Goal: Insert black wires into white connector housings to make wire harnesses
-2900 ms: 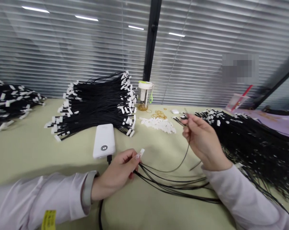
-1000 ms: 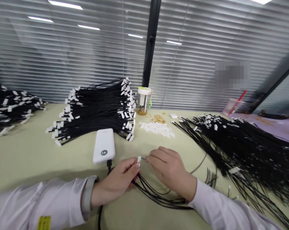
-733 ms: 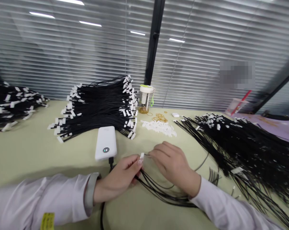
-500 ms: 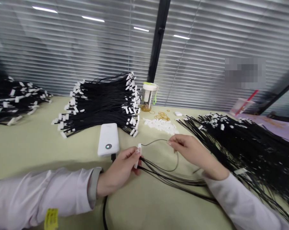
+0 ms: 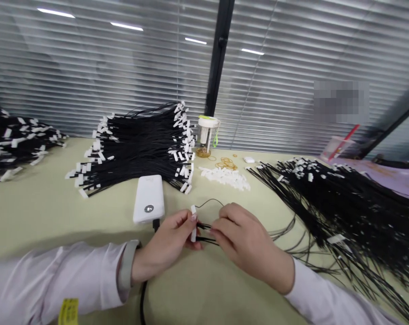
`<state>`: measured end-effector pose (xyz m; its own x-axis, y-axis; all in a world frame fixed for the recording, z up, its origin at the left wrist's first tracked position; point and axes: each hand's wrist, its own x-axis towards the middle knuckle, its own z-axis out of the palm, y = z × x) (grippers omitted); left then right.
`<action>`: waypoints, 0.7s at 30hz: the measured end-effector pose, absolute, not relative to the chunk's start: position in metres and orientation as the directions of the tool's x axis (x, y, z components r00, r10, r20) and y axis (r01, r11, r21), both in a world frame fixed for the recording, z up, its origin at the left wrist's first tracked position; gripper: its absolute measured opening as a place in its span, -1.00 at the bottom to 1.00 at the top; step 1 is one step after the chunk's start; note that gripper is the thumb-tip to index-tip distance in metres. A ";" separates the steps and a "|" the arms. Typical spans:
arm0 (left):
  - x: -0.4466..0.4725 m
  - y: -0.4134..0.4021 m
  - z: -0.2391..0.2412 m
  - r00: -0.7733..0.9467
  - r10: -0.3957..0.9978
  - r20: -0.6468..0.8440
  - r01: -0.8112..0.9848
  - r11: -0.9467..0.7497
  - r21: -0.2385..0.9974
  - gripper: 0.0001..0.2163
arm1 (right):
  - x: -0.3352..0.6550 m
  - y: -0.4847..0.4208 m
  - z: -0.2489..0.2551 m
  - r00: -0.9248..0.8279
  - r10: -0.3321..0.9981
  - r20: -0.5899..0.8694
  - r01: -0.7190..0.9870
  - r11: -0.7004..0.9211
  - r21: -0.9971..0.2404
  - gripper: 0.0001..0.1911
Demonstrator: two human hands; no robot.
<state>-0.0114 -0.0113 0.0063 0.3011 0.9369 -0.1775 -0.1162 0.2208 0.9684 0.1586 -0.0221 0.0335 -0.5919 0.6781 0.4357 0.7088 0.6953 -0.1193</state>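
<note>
My left hand (image 5: 167, 243) is closed on a small bundle of thin black cables (image 5: 207, 232) and pinches a white connector cap (image 5: 193, 216) upright between thumb and fingertips. My right hand (image 5: 247, 243) has come in beside it, fingers curled and pinching the cables just right of the cap. A thin black cable loops up from the cap (image 5: 209, 201) and back under my right hand. More loose black cables trail off to the right (image 5: 292, 230) over the table.
A white power bank (image 5: 148, 198) lies just beyond my left hand, with a black lead plugged in. Behind are a stack of capped black cables (image 5: 140, 146), loose white caps (image 5: 225, 177), rubber bands (image 5: 226, 162) and a small clear jar (image 5: 206, 135). A big cable pile (image 5: 353, 203) fills the right.
My right hand drew one cable out to the right, then swung back to the left hand, folding that cable into a loop. My left hand stayed put with the cap.
</note>
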 end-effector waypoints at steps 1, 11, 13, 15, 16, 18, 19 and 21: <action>-0.011 -0.011 0.006 0.304 0.936 -0.179 -0.113 0.222 0.969 -0.71 | 0.160 -0.022 0.032 -0.590 0.691 0.418 0.717 0.686 -0.124 -0.76; -0.013 -0.010 0.004 0.358 0.925 -0.129 -0.059 0.160 0.985 -0.70 | 0.160 -0.016 0.030 -0.568 0.789 0.235 0.718 0.614 -0.328 -0.79; -0.013 -0.011 0.005 0.365 0.925 -0.105 -0.033 0.125 0.992 -0.70 | 0.159 -0.017 0.029 -0.567 0.790 0.234 0.722 0.613 -0.322 -0.79; -0.013 -0.011 0.005 0.366 0.926 -0.095 -0.013 0.107 0.994 -0.69 | 0.158 -0.018 0.028 -0.569 0.791 0.225 0.727 0.612 -0.313 -0.78; -0.013 -0.011 0.004 0.365 0.926 -0.093 -0.010 0.103 0.995 -0.70 | 0.159 -0.018 0.027 -0.572 0.790 0.222 0.729 0.613 -0.305 -0.78; -0.013 -0.010 0.004 0.363 0.927 -0.090 -0.014 0.102 0.995 -0.70 | 0.159 -0.017 0.025 -0.577 0.785 0.228 0.733 0.620 -0.280 -0.78; -0.013 -0.010 0.003 0.362 0.928 -0.090 -0.018 0.104 0.994 -0.70 | 0.159 -0.017 0.024 -0.577 0.783 0.234 0.739 0.622 -0.258 -0.78; -0.013 -0.010 0.003 0.362 0.927 -0.096 -0.015 0.109 0.994 -0.70 | 0.159 -0.016 0.022 -0.584 0.768 0.263 0.757 0.632 -0.166 -0.79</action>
